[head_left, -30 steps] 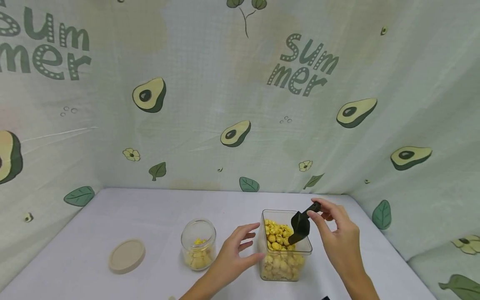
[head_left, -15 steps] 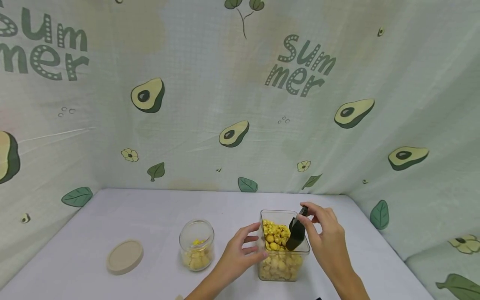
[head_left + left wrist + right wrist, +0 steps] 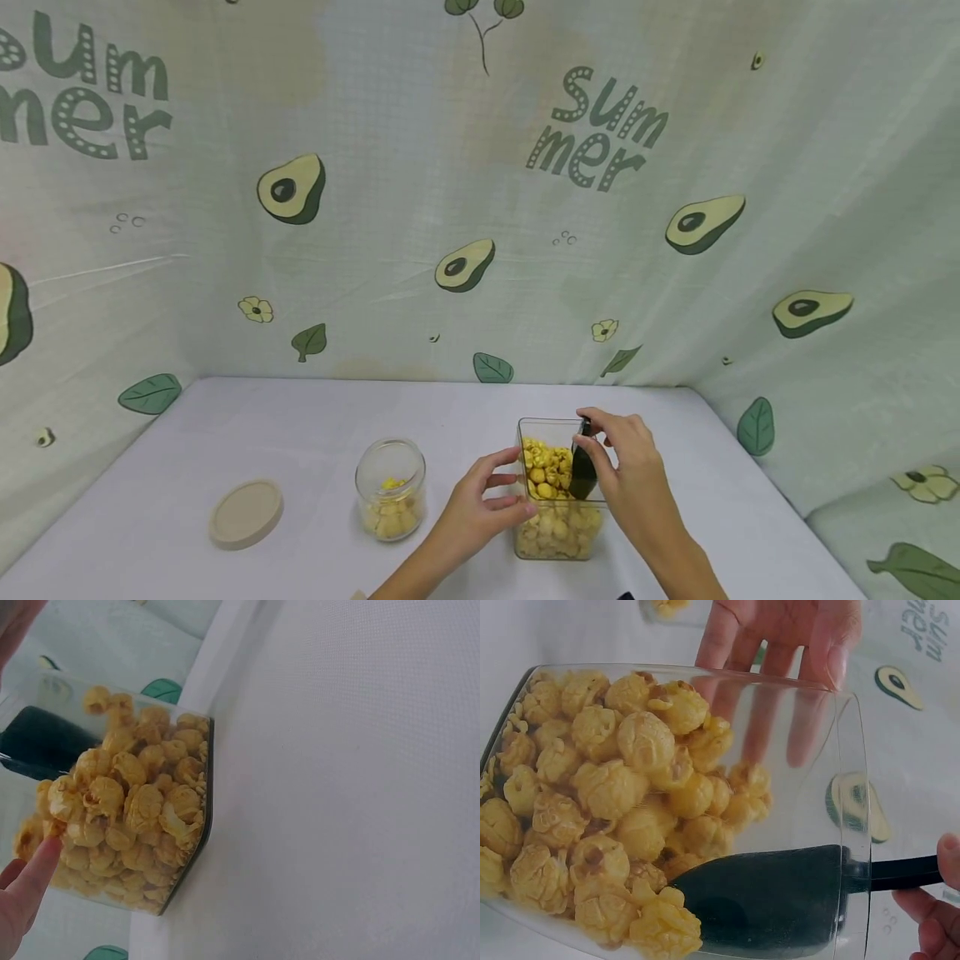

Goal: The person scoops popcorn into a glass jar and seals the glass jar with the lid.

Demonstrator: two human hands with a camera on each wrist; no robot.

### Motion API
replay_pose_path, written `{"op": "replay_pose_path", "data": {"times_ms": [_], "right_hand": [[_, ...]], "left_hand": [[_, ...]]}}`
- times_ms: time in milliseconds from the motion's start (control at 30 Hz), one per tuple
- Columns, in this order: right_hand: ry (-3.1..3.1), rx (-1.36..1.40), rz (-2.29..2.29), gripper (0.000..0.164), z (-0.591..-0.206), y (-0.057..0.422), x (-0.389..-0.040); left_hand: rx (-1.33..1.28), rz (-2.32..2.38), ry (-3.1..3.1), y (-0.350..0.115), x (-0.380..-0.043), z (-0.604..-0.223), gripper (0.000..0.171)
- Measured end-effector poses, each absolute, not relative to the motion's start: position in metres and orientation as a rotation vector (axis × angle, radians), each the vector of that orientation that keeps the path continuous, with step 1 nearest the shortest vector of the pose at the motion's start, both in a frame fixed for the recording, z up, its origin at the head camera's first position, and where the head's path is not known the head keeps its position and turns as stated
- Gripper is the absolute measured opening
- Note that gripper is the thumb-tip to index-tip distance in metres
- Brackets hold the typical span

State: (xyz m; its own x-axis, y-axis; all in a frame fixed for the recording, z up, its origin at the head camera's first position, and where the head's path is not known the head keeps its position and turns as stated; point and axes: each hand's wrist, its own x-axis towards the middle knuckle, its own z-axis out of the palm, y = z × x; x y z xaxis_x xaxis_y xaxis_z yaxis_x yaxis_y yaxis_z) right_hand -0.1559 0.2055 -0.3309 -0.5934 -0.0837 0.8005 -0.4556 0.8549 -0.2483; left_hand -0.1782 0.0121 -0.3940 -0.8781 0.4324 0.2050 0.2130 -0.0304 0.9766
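A clear rectangular container [image 3: 558, 533] of yellow popcorn [image 3: 611, 787] stands on the table. My right hand [image 3: 626, 458] pinches the handle of a black scoop [image 3: 772, 900]. The scoop points down inside the container on its right side, its tip against the popcorn. At the container's left wall is my left hand [image 3: 483, 504], fingers nearly straight and thumb toward the front corner. In the right wrist view its fingers show through the clear wall; the left wrist view has one fingertip [image 3: 49, 851] at the wall.
To the left stands a round glass jar [image 3: 390, 492] with some popcorn at its bottom. Farther left lies a round beige lid [image 3: 246, 514]. A white cloth covers the table, and an avocado-print curtain [image 3: 390, 192] hangs behind. Something small and black [image 3: 626, 596] shows at the bottom edge.
My right hand has moved left and the scoop has gone from slanted to nearly upright, deeper inside the container. My left hand stays at the container's left side.
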Motion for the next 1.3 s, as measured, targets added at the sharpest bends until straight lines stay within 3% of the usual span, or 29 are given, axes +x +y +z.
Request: {"op": "replay_pose_path", "data": {"times_ms": [700,1300], "right_hand": [[-2.263,0.307,0.739,0.026,-0.333,0.225,-0.161],[-2.245,0.346,0.7,0.027,-0.332,0.225,-0.156]], "left_hand": [[0.665,2.041,2.046,0.013,-0.178,-0.395,0.064],[0.674,2.03,2.046,0.012,-0.181,-0.396,0.064]]}}
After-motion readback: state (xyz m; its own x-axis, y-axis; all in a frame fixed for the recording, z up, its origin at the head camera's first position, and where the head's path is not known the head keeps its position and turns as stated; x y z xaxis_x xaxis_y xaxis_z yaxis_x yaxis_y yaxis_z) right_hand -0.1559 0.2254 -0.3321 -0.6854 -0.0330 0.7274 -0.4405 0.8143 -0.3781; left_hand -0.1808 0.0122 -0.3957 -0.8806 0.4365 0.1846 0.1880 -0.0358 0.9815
